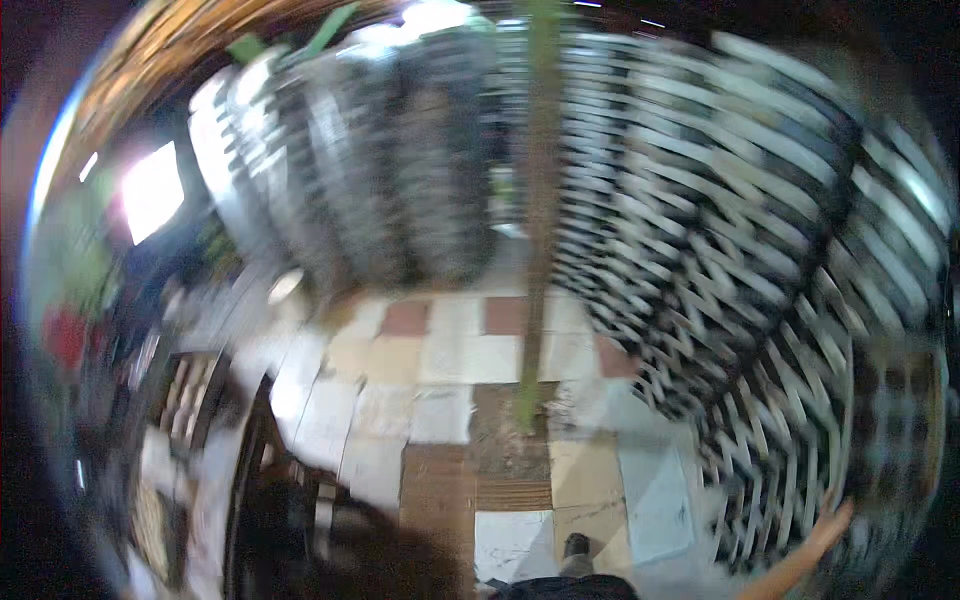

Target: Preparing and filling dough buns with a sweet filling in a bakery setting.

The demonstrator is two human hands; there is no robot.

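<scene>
At the lower right, my right hand (829, 522) reaches out to a dark grid-patterned rectangular tray or frame (888, 410), at its lower left edge. The blur hides whether my fingers grip it or only touch it. Behind and beside it rise tall stacks of pale and dark slatted pieces (760, 420), laid crosswise. My left hand is out of view. My foot (576, 548) shows at the bottom, on a floor of mixed tiles (445, 365).
A wooden post (540, 250) stands mid-view. More tall grey stacks (350, 170) line the back left. A pale round object (288, 295) sits before them. A dark wooden structure (190, 400) with slats fills the lower left. A bright opening (150, 190) is at upper left.
</scene>
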